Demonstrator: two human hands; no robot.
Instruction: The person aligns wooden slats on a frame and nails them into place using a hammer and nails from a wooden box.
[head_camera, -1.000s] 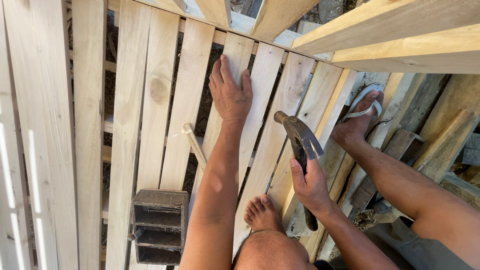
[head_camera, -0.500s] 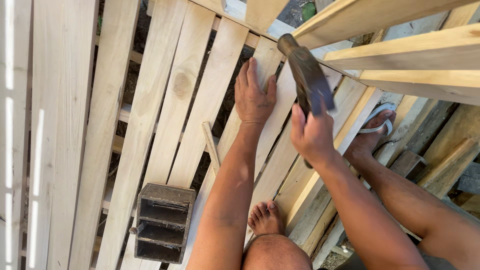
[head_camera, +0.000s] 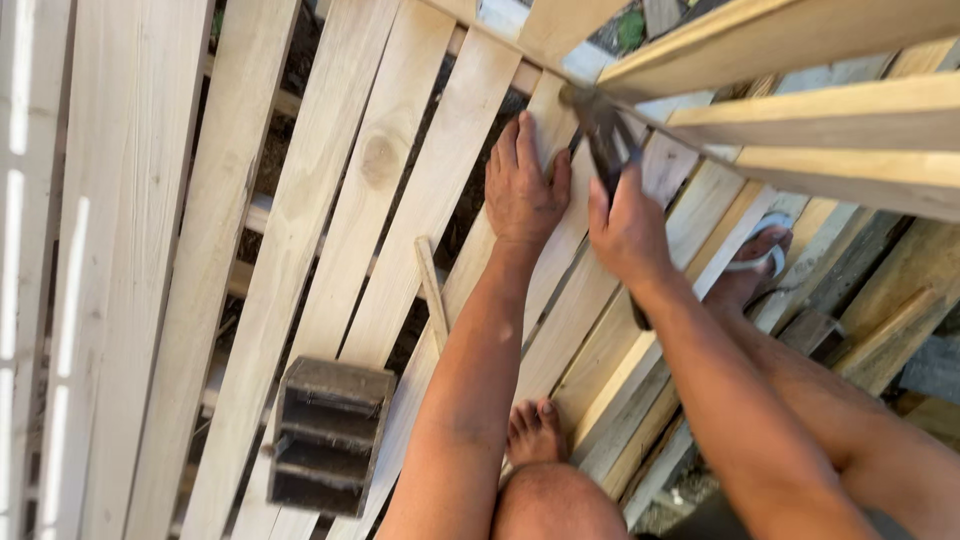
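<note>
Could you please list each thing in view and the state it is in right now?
Left hand: flat, palm down on a slat, fingers spread.
Right hand: closed around the hammer handle.
Hammer: gripped, its head down near the slats, blurred.
Slats: lying side by side with gaps between them.
Thin stick: lying loose across the slats.
Dark slotted block: resting on the slats.
Sandal: worn on the far foot.

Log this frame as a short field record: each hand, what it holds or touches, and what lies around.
left hand: flat on a pale wooden slat, fingers spread
right hand: gripping a hammer, head up near the slat's far end
surface: slatted pallet-like frame, gaps between boards
loose items: thin wood strip; dark wooden block on the slats
feet: bare foot; other foot in a sandal
</note>
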